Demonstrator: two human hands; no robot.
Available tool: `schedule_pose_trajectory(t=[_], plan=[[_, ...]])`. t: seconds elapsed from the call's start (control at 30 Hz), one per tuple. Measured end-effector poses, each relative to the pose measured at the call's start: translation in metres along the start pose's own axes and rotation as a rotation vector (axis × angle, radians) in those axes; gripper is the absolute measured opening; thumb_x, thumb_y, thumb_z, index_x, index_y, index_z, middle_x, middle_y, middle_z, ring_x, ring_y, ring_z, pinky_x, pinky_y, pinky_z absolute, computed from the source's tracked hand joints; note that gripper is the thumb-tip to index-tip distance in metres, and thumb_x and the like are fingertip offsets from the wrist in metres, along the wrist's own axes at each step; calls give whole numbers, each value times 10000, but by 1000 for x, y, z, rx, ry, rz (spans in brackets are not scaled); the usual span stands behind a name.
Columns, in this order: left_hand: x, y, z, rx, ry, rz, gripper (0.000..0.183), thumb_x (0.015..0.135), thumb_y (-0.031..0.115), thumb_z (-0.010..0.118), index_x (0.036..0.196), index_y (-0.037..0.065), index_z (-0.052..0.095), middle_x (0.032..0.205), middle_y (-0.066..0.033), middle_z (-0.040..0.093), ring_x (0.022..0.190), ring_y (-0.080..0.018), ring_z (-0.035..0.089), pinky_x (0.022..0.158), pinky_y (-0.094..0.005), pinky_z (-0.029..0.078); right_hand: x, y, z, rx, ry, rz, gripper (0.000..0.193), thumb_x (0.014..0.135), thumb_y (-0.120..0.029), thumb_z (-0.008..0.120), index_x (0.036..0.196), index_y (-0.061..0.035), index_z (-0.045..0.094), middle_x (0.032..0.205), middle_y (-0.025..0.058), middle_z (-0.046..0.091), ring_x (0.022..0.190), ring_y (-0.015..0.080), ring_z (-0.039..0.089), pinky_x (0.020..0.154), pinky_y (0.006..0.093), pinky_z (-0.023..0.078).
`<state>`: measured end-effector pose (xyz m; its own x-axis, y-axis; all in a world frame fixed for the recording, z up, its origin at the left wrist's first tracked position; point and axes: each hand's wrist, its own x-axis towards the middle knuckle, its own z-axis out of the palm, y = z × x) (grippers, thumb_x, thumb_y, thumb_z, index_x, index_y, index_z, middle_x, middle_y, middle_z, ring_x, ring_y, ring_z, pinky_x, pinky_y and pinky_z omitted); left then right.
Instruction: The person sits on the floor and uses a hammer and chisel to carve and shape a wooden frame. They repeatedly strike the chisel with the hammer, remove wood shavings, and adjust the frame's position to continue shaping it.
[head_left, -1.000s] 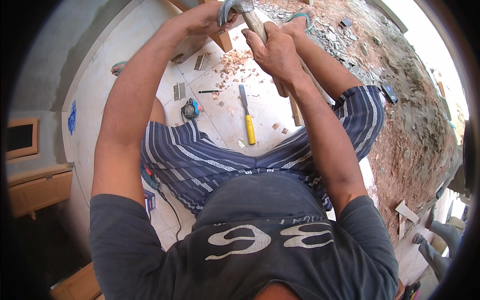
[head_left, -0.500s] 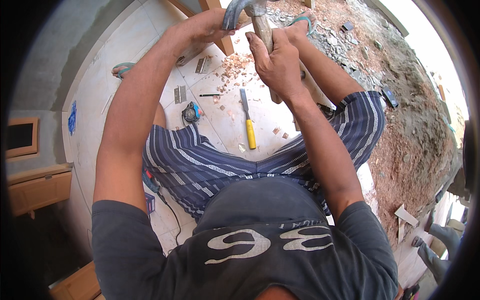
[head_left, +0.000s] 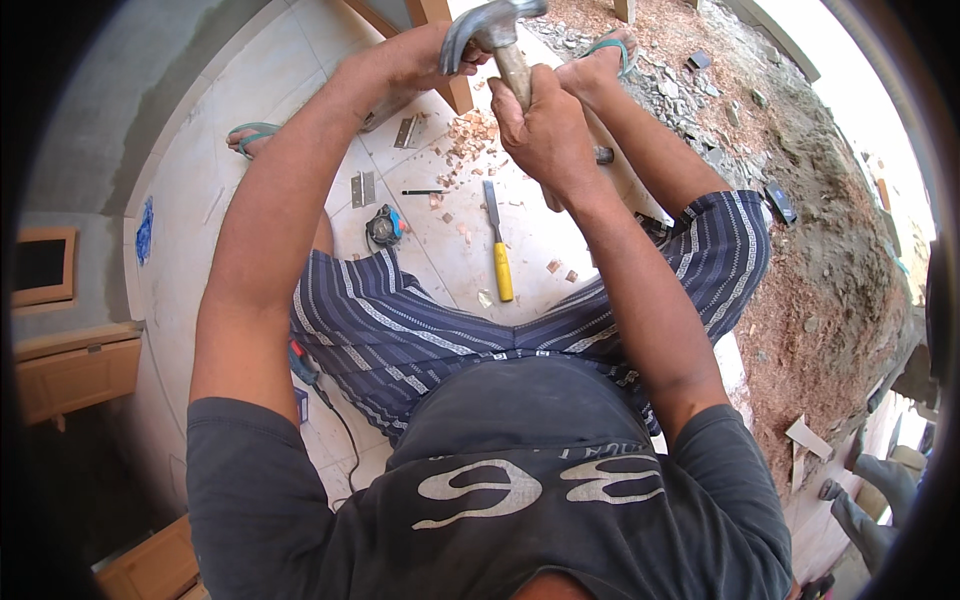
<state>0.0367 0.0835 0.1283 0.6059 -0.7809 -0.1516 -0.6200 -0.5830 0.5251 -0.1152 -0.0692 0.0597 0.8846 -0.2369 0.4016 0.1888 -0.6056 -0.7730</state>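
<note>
A claw hammer [head_left: 492,28] with a steel head and wooden handle is raised at the top of the view. My right hand [head_left: 552,130] is closed round its handle. My left hand [head_left: 425,58] is just behind the claw, beside a wooden piece [head_left: 455,92]; its fingers look closed, but the hammer head hides what they hold. On the tiles between my legs lies a chisel [head_left: 501,255] with a yellow handle. Left of it are a black pencil [head_left: 422,191], a tape measure [head_left: 384,226] and two metal hinges [head_left: 363,190], [head_left: 405,132]. Wood chips [head_left: 468,138] lie scattered below the hands.
A power tool [head_left: 302,362] with a black cord [head_left: 350,440] rests by my left thigh. To the right, rubble [head_left: 665,90] and a mound of earth [head_left: 830,240] border the tiles. Wooden cabinet doors [head_left: 80,375] stand at the left. A person's boots [head_left: 870,500] show at lower right.
The hammer head has moved slightly down and left, so more of it is in view. My right hand has shifted a little left and up with it. The chisel and other floor items stay put.
</note>
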Motion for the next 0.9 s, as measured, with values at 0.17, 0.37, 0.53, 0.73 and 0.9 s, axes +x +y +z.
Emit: schedule_pose_trajectory(t=[0.17, 0.37, 0.53, 0.73, 0.9], plan=[[-2, -27, 4, 48, 62, 71, 317, 998, 140, 703, 1289, 74, 597, 1102, -65, 707, 1054, -187, 629, 962, -366, 519, -1, -18, -15, 147, -45, 17, 368, 1024, -324, 645, 971, 30, 556, 742, 242, 679, 674, 361, 702, 613, 440, 541], [1, -27, 2, -70, 35, 98, 241, 1003, 124, 676, 1231, 79, 612, 1045, -30, 669, 978, -151, 603, 918, -348, 513, 6, -4, -1, -71, -48, 1, 434, 988, -346, 672, 998, 73, 563, 733, 307, 674, 733, 455, 719, 672, 487, 557], [-6, -16, -2, 120, 39, 47, 261, 1001, 121, 683, 1249, 85, 613, 1059, -25, 672, 994, -152, 599, 931, -348, 509, 4, -15, -13, 157, 14, -16, 419, 995, -332, 652, 993, 79, 572, 749, 317, 677, 753, 479, 712, 680, 493, 560], [-4, -22, -2, 88, 34, 57, 299, 1016, 178, 678, 1286, 80, 597, 1074, -58, 669, 1011, -195, 608, 951, -369, 504, 18, -4, -11, -32, -127, -25, 400, 991, -321, 655, 984, 63, 542, 733, 315, 670, 728, 464, 715, 646, 498, 556], [0, -18, 6, 82, 138, 33, 175, 1003, 108, 696, 1151, 48, 624, 960, -33, 701, 904, -160, 635, 857, -342, 538, 8, -18, -8, 69, 32, -9, 452, 1007, -364, 631, 978, 87, 614, 798, 332, 688, 806, 444, 734, 720, 483, 570]])
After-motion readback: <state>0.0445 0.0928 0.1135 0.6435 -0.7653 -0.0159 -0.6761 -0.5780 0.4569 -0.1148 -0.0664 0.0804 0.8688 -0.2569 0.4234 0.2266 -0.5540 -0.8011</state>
